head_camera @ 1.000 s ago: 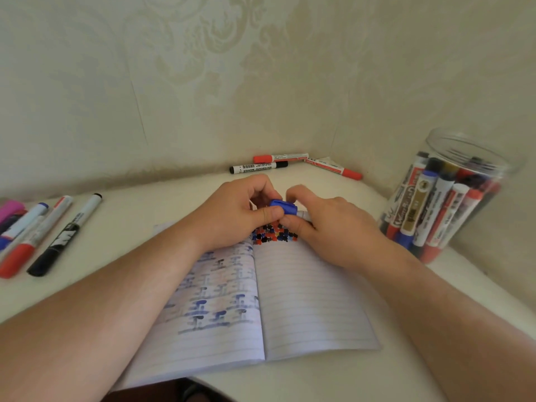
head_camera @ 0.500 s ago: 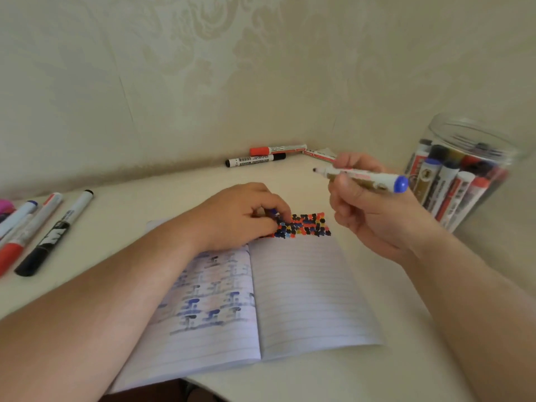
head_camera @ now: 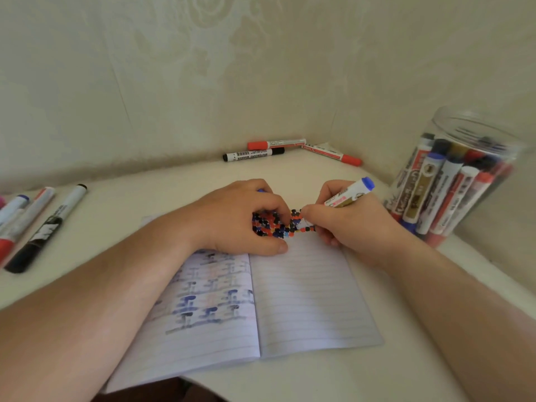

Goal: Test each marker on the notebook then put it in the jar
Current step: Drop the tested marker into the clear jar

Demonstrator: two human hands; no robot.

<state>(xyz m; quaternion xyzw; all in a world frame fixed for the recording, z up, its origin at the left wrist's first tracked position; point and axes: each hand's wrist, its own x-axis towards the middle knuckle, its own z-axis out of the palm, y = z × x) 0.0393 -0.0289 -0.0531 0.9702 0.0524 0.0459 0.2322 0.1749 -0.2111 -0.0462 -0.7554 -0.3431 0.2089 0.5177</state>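
An open lined notebook (head_camera: pixel 307 297) lies on the white table, with a patch of red, blue and black dots along the top of its right page. My right hand (head_camera: pixel 345 224) grips a blue-ended white marker (head_camera: pixel 349 192) in a writing hold, its tip down at the dots. My left hand (head_camera: pixel 246 219) rests on the notebook's top, fingers curled around a small blue cap (head_camera: pixel 261 190) that barely shows. A clear plastic jar (head_camera: pixel 452 184) with several markers stands at the right.
Three markers lie by the back wall: a red-capped one (head_camera: pixel 275 144), a black one (head_camera: pixel 253 155) and another red one (head_camera: pixel 332 154). Several more markers (head_camera: pixel 43 224) lie at the left edge. Walls close the table at the back and right.
My right hand has come down from mid-air, turned the marker tip-down and brought it to the dots on the page. My left hand has stayed on the notebook with the cap.
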